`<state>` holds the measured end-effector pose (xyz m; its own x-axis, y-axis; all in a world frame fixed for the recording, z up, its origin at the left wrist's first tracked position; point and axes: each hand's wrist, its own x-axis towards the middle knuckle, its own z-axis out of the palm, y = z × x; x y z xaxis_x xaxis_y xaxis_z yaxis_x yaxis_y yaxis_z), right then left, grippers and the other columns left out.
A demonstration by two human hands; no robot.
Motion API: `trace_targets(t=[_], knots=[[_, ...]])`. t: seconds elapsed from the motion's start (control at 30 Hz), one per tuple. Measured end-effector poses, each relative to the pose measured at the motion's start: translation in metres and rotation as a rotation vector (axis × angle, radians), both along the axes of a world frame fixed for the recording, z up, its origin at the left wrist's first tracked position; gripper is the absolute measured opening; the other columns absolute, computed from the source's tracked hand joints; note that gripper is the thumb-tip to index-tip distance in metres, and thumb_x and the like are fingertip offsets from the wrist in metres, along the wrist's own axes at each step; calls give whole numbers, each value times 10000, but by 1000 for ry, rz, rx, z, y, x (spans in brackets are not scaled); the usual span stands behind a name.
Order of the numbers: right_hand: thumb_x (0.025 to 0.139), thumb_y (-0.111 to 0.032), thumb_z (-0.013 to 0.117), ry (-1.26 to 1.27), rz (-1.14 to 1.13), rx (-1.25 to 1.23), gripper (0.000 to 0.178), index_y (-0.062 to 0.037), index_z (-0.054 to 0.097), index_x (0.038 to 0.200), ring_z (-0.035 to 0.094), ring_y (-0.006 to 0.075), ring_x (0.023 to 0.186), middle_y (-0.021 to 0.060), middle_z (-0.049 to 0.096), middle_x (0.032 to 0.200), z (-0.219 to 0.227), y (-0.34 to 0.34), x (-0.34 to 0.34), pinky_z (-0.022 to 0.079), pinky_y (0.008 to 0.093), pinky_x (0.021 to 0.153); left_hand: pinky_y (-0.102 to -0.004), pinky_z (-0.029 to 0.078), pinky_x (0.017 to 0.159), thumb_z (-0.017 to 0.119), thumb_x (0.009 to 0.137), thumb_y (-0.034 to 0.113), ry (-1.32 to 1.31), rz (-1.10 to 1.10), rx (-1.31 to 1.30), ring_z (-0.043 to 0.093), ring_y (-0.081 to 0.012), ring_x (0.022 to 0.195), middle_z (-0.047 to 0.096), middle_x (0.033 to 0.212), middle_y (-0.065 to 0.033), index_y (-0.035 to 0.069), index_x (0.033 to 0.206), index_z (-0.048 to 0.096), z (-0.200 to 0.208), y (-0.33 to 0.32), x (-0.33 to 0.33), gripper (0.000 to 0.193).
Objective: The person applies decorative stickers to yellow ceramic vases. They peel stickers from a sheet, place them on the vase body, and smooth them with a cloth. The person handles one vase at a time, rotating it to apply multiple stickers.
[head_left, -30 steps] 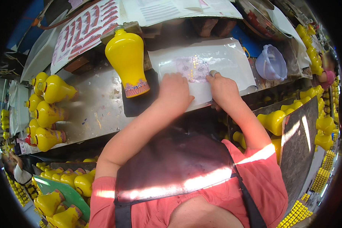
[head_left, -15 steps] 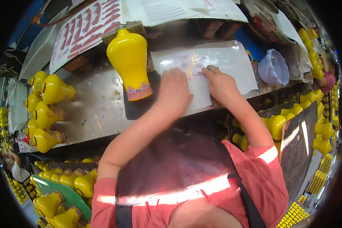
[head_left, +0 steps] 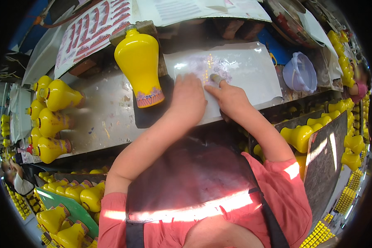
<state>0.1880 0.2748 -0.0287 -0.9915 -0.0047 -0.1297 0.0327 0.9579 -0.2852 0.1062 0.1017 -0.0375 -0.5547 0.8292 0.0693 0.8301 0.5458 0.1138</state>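
On a white decal sheet (head_left: 252,76) with faint purple and gold printing, my left hand (head_left: 189,97) lies flat at the left edge, its fingers stretched out and slightly blurred. My right hand (head_left: 232,98) presses on the sheet beside the printing, fingers partly curled. A greyish cover (head_left: 215,77) sits on one of its fingertips. Something dark shows under that palm, too hidden to name. Left of my hands, a glossy yellow vase (head_left: 138,62) with a patterned band at its base lies on its side, its neck on a wooden block (head_left: 146,29).
Several yellow vases (head_left: 62,97) lie at the left of the metal worktable (head_left: 95,120). Printed decal sheets (head_left: 91,31) rest at the back. A lilac bucket (head_left: 299,73) stands at the right. More vases (head_left: 297,136) fill racks below on both sides.
My right hand has slid left across the sheet, closer to my left hand. My left hand stays nearly in place, and the large vase has not moved.
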Motion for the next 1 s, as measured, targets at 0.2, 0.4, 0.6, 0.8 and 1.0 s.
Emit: trace_targets(t=[0.2,0.4,0.6,0.8,1.0], knots=[[905,-120,655,236,-133,-186,270,-110,759,1154,720,349,915,143,746,1057,22,24,-26,566,422,787,-539,447,1020,683,822,204,-55,-55,107,592,-377,1136,635,1105,-197,-28,1108,629,24,0,2,372],[945,-258,689,579,-165,-338,257,-92,774,1121,699,371,858,164,727,907,80,39,-90,547,421,782,-491,518,916,725,870,181,-370,-372,526,656,-389,1046,694,1116,-198,-24,1189,659,110,-35,-13,385],[942,-296,669,550,-22,-86,370,-127,711,1269,687,384,960,181,703,1075,116,39,-173,546,464,836,-437,531,945,667,952,190,-109,-16,462,678,-363,1082,713,1195,-176,31,1254,688,174,-71,-115,342],[927,-265,666,409,127,61,442,-96,666,1336,670,384,1098,181,693,1222,103,11,-287,536,470,946,-433,548,890,701,918,146,-64,0,519,692,-360,1017,735,1097,-167,29,1214,701,171,-84,-131,318],[935,-176,585,169,25,230,362,-110,699,1273,683,362,1108,164,703,1225,85,-2,-396,552,478,929,-443,559,841,750,873,151,-133,-113,726,701,-340,952,735,1040,-137,36,1172,703,151,-89,-104,324]])
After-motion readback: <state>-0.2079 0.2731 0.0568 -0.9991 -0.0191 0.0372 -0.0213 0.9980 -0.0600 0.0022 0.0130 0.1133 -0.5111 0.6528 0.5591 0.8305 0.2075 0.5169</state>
